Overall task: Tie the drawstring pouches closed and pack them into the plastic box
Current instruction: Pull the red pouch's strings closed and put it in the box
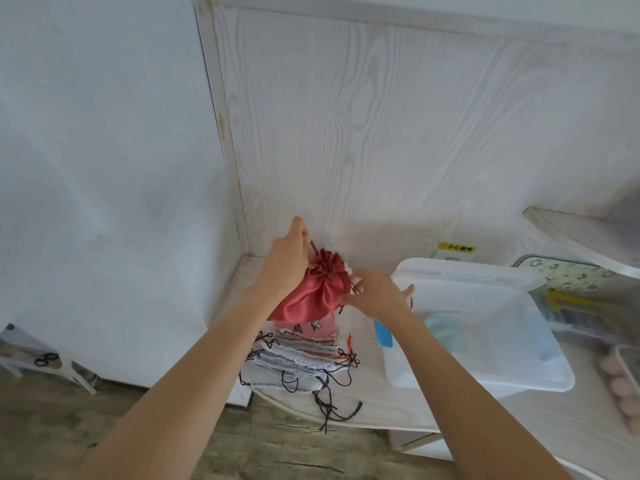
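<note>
A red satin drawstring pouch point(313, 294) is held above the table, its mouth gathered shut. My left hand point(289, 259) pinches one dark red cord, pulled up and to the left of the pouch. My right hand point(375, 294) pinches the other cord on the pouch's right side. Below the pouch lies a stack of flat pouches point(298, 358), pink and white with dark cords trailing toward the table edge. The clear plastic box point(485, 379) stands open to the right, its lid point(464, 273) leaning back, with a pale blue item point(445, 329) inside.
A white wood-grain wall panel rises right behind the table. Further right stand a patterned container point(568, 275) and a tray of eggs point(623, 386). A yellow warning label point(456, 247) is stuck on the wall. The table's rounded front edge point(363, 426) is near the cords.
</note>
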